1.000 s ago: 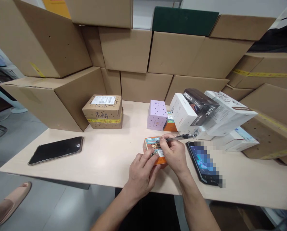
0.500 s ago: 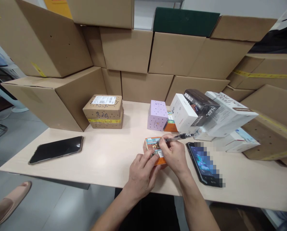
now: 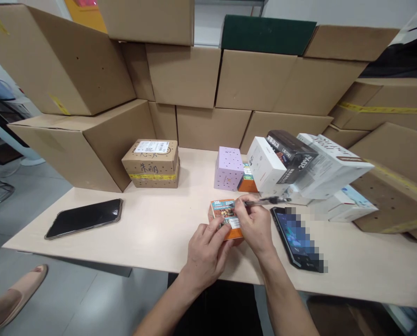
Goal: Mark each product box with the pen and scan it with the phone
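Note:
A small orange-and-teal printed box (image 3: 224,210) lies on the table in front of me, its top showing a food picture and a white label. My left hand (image 3: 205,248) rests on its near left side, fingers pressed on the top and thumb along the front edge. A pen (image 3: 266,200) with a dark, partly clear barrel is pinched in my right hand (image 3: 255,227). Its tip points left at the upper part of the box top; whether it touches the surface I cannot tell. My right hand leans against the box's right edge.
Beyond the box stand a purple dotted box (image 3: 228,169) and a pile of white and dark packages (image 3: 292,151). A taped carton (image 3: 150,164) sits back left. One phone (image 3: 84,218) lies left, another (image 3: 297,240) right. Large cartons (image 3: 255,81) wall the back.
The pen and my right fingers have shifted slightly, with the pen's back end swinging a little to the right and down. My left hand still holds the box in place.

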A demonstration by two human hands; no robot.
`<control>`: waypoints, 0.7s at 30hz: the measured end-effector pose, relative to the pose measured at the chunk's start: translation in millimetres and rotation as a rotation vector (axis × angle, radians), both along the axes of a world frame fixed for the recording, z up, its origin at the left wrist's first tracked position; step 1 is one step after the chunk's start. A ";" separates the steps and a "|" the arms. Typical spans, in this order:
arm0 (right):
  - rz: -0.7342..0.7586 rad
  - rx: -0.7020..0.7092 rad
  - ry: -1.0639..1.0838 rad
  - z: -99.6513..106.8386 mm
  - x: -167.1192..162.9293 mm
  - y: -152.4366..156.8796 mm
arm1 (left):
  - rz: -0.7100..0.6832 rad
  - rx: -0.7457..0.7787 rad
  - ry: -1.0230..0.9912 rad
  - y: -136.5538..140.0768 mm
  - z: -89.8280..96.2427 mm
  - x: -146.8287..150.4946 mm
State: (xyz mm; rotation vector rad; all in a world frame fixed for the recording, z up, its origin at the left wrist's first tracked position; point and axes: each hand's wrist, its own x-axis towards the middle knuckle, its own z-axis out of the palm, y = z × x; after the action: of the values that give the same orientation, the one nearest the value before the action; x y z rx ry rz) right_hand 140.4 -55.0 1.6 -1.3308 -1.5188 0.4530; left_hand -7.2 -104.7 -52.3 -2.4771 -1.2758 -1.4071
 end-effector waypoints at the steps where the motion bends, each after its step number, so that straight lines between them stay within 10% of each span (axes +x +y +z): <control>1: -0.045 0.011 0.043 -0.6 2.0 -1.1 | -0.003 0.003 -0.002 0.2 0.1 -0.2; 7: -0.158 -0.137 0.066 -6.5 38.9 -12.9 | -0.014 0.007 -0.009 2.2 -1.7 -1.5; 21: -0.086 -0.581 -0.702 -32.0 58.6 -6.3 | -0.009 0.012 -0.029 2.2 -2.9 -1.4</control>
State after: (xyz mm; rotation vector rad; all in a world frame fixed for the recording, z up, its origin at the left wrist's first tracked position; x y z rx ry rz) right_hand 199.1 -61.3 -30.5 -2.1589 -1.9646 0.4067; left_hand -8.6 -102.5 -55.1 -2.4661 -1.2589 -1.4541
